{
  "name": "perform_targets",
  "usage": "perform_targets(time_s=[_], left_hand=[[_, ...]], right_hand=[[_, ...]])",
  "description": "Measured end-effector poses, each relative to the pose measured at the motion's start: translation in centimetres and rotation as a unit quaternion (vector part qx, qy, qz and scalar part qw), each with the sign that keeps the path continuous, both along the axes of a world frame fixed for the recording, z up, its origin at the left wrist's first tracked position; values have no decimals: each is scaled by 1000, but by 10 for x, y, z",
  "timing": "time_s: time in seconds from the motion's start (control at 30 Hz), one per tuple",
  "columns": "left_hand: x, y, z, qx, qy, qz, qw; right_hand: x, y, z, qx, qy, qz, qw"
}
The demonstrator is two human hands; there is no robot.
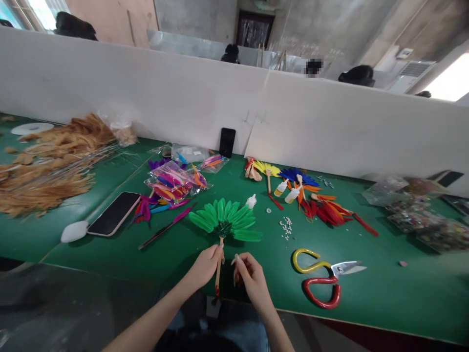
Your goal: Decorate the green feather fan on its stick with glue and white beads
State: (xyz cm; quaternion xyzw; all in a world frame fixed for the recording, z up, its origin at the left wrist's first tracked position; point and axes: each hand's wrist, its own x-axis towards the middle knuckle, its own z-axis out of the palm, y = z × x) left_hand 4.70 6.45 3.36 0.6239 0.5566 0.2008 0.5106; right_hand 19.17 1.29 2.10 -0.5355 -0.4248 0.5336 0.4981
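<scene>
A green feather fan point(234, 220) stands spread over the table in front of me, its wooden handle pointing toward me. My left hand point(207, 266) is closed around the upper part of that handle, just below the feathers. A small dark red tassel point(217, 292) hangs at the handle's lower end. Just right of the handle, my right hand point(251, 276) has its fingers curled and thumb and forefinger pinched together; whatever may be in them is too small or hidden to make out. To its right lie scissors point(322, 278) with one yellow and one red grip, blades apart.
White beads point(286, 227) lie scattered beside glue bottles point(281, 187). Behind them are a yellow feather fan point(266, 168) and blue, orange and red feathers point(330, 211). Bagged feathers point(170, 181), a phone point(114, 214) and tweezers point(157, 237) lie left. A white partition point(183, 93) closes the back.
</scene>
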Motion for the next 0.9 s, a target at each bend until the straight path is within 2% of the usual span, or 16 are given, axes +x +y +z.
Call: perform_targets(time_s=[0.1, 0.23, 0.37, 0.43, 0.57, 0.67, 0.73, 0.8, 0.9], left_hand=[[2, 5, 5, 4, 61, -34, 998], [5, 6, 19, 8, 140, -88, 986], [-3, 1, 34, 65, 294, -137, 944], [-12, -1, 38, 94, 332, -151, 926], [-34, -2, 39, 145, 310, -136, 930], [-41, 1, 34, 183, 268, -105, 940], [-40, 2, 28, 209, 237, -93, 944], [-33, 3, 23, 251, 207, -83, 942], [-18, 3, 15, 357, 181, -77, 913]], right_hand=[[0, 0, -5, -9, -1, -6, 1000], [0, -1, -9, -10, 4, -20, 1000], [-2, -1, -10, -10, 34, -28, 999], [0, -1, -9, -6, 46, -22, 999], [15, 3, -3, 13, 37, -30, 999], [38, 13, 10, 35, -22, -65, 997], [56, 24, 19, 53, -99, -98, 989], [72, 38, 27, 67, -212, -118, 968], [86, 61, 28, 89, -339, -122, 928]])
